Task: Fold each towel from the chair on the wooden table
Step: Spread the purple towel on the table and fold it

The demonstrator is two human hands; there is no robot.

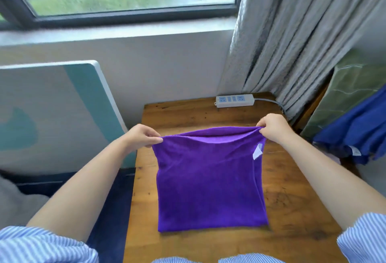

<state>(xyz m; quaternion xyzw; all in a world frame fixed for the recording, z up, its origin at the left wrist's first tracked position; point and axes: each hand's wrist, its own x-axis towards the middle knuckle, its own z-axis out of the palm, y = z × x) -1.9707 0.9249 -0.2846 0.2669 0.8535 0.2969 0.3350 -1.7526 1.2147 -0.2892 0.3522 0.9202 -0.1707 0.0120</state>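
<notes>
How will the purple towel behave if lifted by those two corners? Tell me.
Probably floppy: the towel sags between the left hand and right hand and creases below them. Likely light, since a finger pinch raises its far edge. It seems unlikely to slip, as the plush cloth lies bunched in both grips over the table.

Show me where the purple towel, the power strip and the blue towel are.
purple towel [208, 183], head view, middle of its front face.
power strip [235, 100], head view, middle of its top.
blue towel [355, 135], head view, middle of the draped cloth.
</notes>
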